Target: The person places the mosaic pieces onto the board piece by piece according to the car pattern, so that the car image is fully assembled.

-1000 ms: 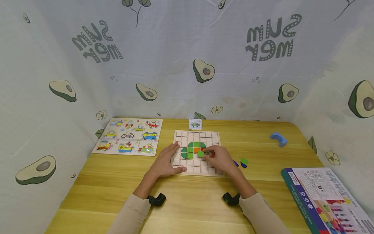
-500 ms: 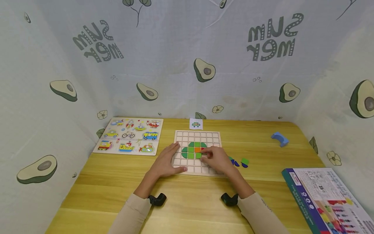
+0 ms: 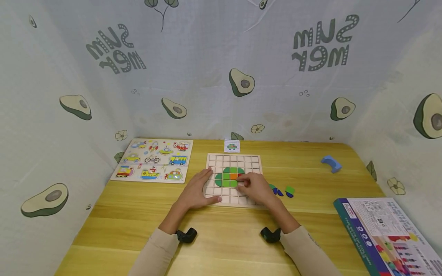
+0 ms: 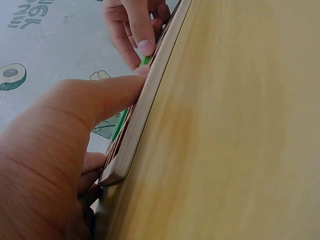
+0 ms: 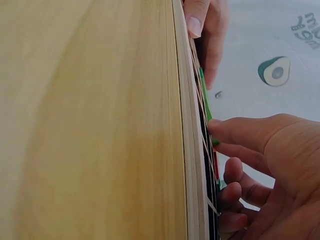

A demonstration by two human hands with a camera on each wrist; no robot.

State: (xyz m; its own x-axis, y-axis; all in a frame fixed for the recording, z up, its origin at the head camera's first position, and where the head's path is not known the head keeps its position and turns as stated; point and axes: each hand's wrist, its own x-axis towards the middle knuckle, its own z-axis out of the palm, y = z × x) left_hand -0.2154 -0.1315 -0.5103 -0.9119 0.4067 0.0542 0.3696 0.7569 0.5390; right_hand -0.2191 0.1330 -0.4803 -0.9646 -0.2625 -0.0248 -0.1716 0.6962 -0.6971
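Observation:
A wooden grid board lies mid-table, bearing green tiles, an orange tile and a red piece partly hidden by my right hand. My left hand rests spread on the board's left side, its thumb along the near edge. At the bottom row of the shape, my right hand pinches a light green square tile between thumb and index finger, the tile lying in its grid cell. The other right fingers are curled over the board in the right wrist view.
Right of the board lie a light green tile and several dark blue pieces. A pattern card stands behind the board. A vehicle puzzle lies left, a blue arch block and a box right.
The right hand has lowered the light green square tile, which was tilted above the board, into a cell beside the other green tiles. The left hand has stayed put.

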